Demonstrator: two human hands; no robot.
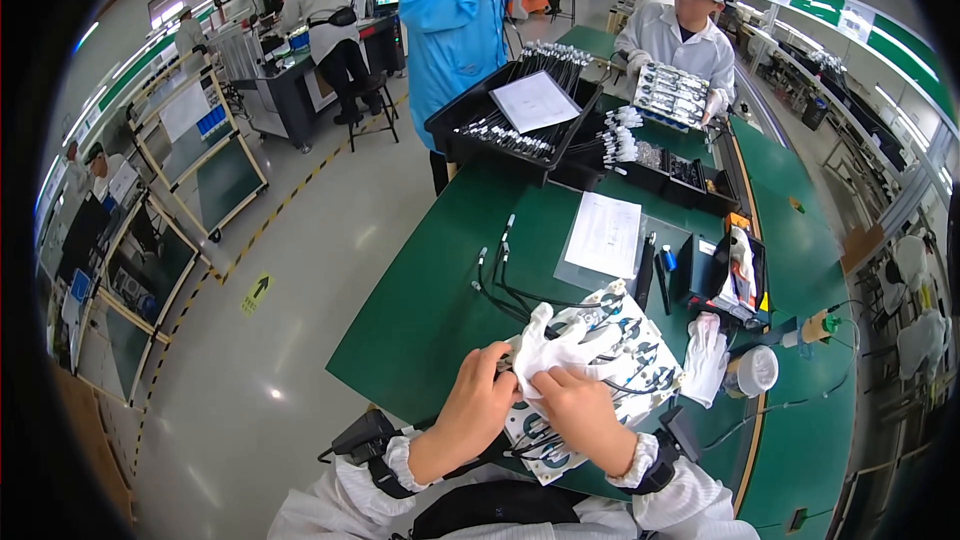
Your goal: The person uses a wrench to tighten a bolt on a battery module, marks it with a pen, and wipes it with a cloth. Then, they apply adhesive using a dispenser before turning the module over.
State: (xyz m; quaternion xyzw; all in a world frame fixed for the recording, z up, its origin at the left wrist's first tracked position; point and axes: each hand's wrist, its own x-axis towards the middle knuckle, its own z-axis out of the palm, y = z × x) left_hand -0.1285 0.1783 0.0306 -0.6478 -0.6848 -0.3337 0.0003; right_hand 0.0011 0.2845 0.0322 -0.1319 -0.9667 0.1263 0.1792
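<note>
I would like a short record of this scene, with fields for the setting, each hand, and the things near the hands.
Setting: green workbench in a factory hall
Left hand: bare, holding the edge of a white glove
Right hand: bare, gripping the same glove from below
Under the hands: white tray with coiled black cables
Right of the tray: a second white glove lying on the bench
Behind the tray: paper sheet and loose black cables
Across the bench: a person in white holding a similar tray
</note>
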